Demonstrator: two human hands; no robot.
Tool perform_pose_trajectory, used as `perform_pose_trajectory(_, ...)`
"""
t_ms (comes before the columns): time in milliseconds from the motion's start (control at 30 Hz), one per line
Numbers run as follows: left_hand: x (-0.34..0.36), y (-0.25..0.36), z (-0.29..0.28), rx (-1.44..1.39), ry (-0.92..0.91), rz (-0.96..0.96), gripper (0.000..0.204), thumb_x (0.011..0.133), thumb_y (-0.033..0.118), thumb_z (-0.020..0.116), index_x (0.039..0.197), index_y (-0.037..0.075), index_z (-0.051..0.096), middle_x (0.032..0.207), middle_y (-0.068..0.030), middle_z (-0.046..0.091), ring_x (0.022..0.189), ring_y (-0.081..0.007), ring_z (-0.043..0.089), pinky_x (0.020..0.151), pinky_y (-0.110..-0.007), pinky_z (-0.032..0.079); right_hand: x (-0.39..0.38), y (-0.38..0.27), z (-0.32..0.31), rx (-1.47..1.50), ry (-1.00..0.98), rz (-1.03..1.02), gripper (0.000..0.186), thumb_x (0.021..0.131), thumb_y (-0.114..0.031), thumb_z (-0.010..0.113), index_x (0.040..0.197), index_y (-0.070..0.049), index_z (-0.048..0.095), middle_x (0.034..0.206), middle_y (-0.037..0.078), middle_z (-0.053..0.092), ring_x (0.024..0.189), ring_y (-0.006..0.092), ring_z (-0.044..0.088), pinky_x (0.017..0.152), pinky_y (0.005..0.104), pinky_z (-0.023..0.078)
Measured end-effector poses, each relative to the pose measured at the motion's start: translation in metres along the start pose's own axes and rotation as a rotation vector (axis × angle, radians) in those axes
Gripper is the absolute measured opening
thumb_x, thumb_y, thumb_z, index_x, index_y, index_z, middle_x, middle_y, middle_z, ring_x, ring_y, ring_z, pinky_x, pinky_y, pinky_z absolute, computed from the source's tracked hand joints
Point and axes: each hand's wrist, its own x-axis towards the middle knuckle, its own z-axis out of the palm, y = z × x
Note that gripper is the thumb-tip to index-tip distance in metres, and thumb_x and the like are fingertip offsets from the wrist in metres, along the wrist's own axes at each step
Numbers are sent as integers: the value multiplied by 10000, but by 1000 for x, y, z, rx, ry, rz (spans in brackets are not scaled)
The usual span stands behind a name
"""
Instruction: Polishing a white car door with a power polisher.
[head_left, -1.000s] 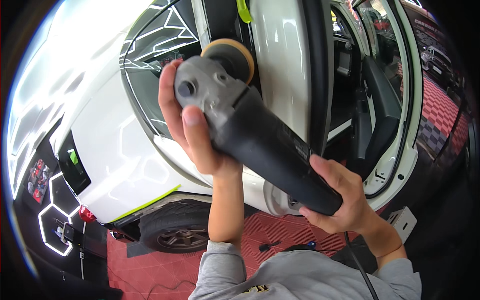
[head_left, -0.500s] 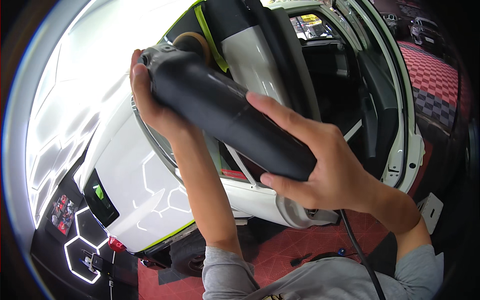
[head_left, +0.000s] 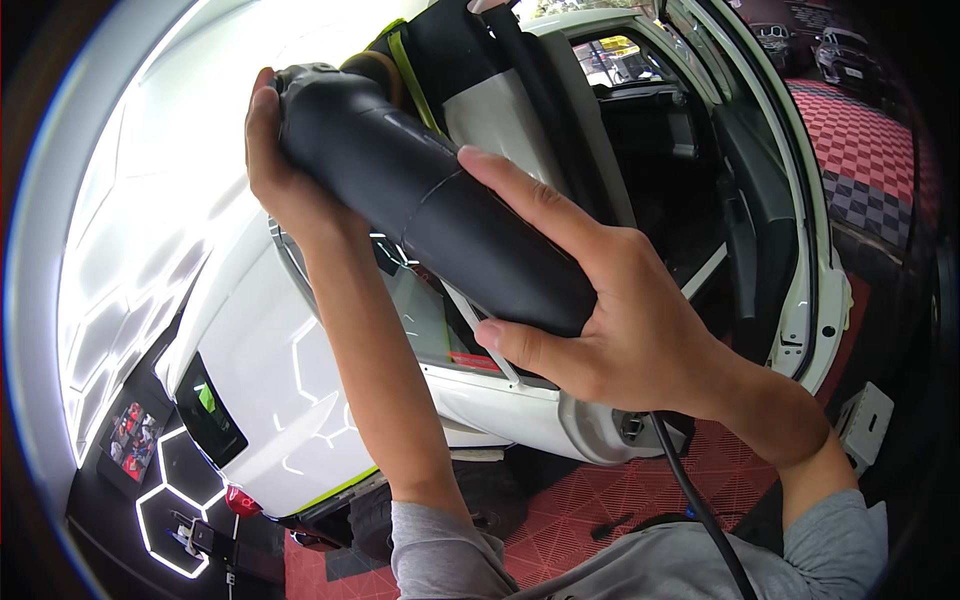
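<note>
My left hand (head_left: 285, 175) grips the head of a black and grey rotary polisher (head_left: 390, 170) at upper left. My right hand (head_left: 610, 320) wraps round the rear of its body, and a black cord (head_left: 690, 500) hangs down beneath. The polisher's tan pad (head_left: 376, 68) is mostly hidden behind the head, beside green masking tape (head_left: 413, 70) on the white car's dark upper pillar (head_left: 445, 40). Whether the pad touches the pillar I cannot tell. Both my arms are raised across the white car body (head_left: 250, 370).
The open doorway shows a dark interior (head_left: 670, 180). A rear wheel (head_left: 470, 505) sits low behind my arm. A white step stool (head_left: 860, 430) stands right, with tools on the red tiled floor (head_left: 560, 490). A glowing hexagon-light wall (head_left: 170, 520) and more cars (head_left: 840, 55) are farther off.
The polisher, held in both hands, has moved up and to the left toward the top of the pillar, and its pad is now mostly hidden. The view of the car has shifted too.
</note>
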Motion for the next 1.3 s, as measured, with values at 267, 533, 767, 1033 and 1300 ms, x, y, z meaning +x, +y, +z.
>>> perform_pose_trajectory(267,13,10,10,67,-81,-23,502,898,264,568,1290,-38,481,994,-181,634,856,-254,655,756,-349,554,4,-3,2,39,15,32,822,774,-111,720,1470,-17,294,1323,221,528,1050,228,625,906,311,478)
perform_pose_trajectory(533,-26,0,-4,86,-45,4,473,917,260,525,1277,-46,519,1098,-182,611,962,-252,634,859,-337,528,-32,6,8,95,-15,4,844,776,-113,711,1472,17,253,1406,230,442,1197,261,543,985,336,424)
perform_pose_trajectory(767,-73,-10,-10,25,29,48,516,933,298,465,1327,-36,468,1225,-201,543,1070,-284,593,940,-374,496,-62,11,2,-89,-151,104,839,760,-114,719,1463,18,279,1433,228,417,1218,330,535,998,361,421)
perform_pose_trajectory(1033,-109,-18,-14,-61,11,4,564,931,325,423,1356,-46,418,1235,-204,519,1099,-296,574,949,-425,491,-85,9,-9,-101,-201,185,826,749,-124,744,1452,-4,328,1168,182,591,883,254,625,816,333,506)
perform_pose_trajectory(1300,-152,-30,-25,31,136,142,629,931,364,352,1401,-54,342,1332,-200,442,1206,-316,498,985,-442,465,-114,8,-13,-136,-278,256,797,734,-123,756,1426,-16,375,1103,170,601,852,240,645,729,329,559)
